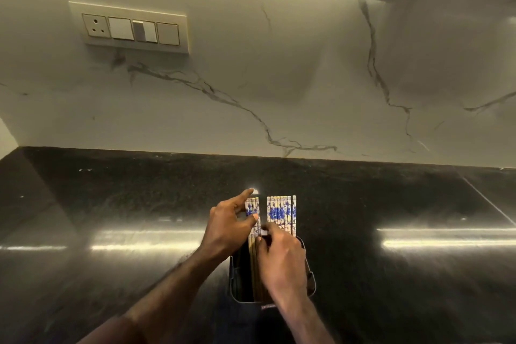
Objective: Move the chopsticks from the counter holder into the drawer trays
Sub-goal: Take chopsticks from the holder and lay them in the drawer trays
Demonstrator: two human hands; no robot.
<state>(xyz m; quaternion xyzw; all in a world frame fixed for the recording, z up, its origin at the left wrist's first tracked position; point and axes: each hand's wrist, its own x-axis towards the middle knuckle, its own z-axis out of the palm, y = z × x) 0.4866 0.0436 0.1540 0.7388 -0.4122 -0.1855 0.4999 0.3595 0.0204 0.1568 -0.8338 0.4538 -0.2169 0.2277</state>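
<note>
Blue-patterned chopsticks (280,213) stand in the dark holder (240,282); left hand (230,227) apparently pinches a few, right hand (282,262) grip unclear.

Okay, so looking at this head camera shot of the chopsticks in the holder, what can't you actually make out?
- Drawer trays: not in the head view at all.
- Lower chopsticks: hidden inside the dark holder and behind the right hand.
- Left hand grip: its fingers cover the left group, so whether it pinches them is unclear.
- Chopstick count: tops too small and close together.
- Holder front: cut by the right forearm.
</note>
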